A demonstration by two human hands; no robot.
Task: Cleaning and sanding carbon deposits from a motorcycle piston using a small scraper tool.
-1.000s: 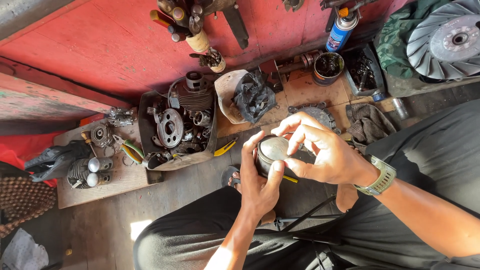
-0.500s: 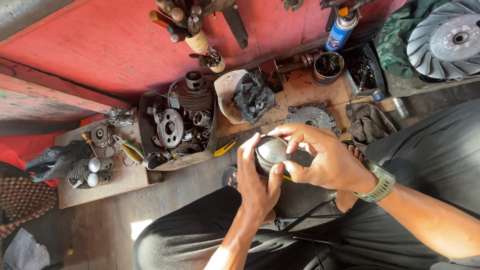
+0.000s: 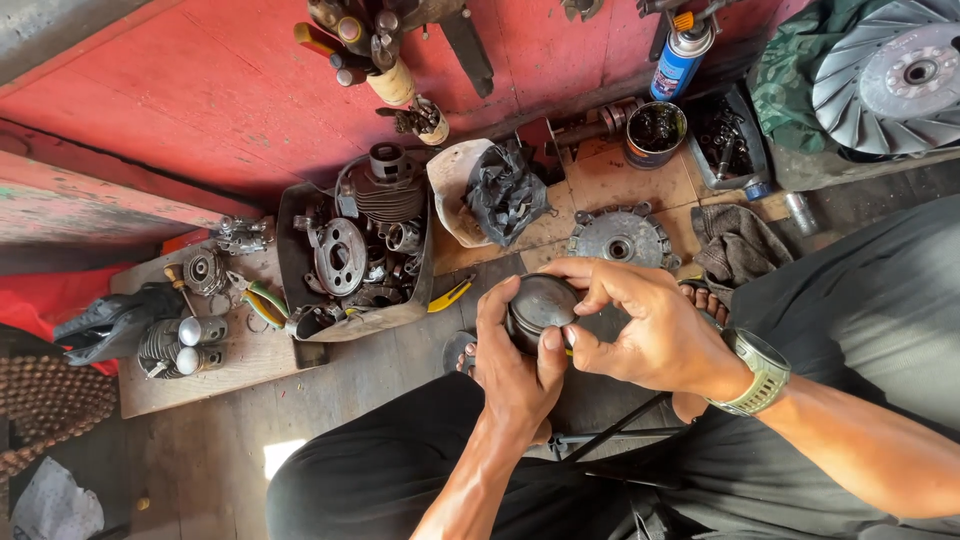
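Piston (image 3: pixel 540 305), dark and round, sits just below the middle of the view, gripped between both of our hands above our lap. Our left hand (image 3: pixel 515 365) wraps it from six o'clock, thumb up along its left side, fingers closed around it. Our right hand (image 3: pixel 645 335) closes on it from three o'clock, fingertips curled over its top rim, thumb pressed to its lower right edge. Compared with a second ago, our right hand has dropped lower and flattened over the piston, and the round metal disc (image 3: pixel 620 238) at twelve o'clock, hidden before, now shows in full.

We count one watch (image 3: pixel 760 372) on the right wrist. At ten o'clock one tray (image 3: pixel 300 215) holds greasy engine parts; beside it lies one yellow-handled tool (image 3: pixel 450 295). One black bag (image 3: pixel 505 190) sits at eleven o'clock. At one o'clock stand one spray can (image 3: pixel 682 58) and one tin (image 3: pixel 655 130) of small parts. One finned wheel (image 3: pixel 895 75) lies at two o'clock. Two small cylinders (image 3: pixel 200 345) rest at nine o'clock.
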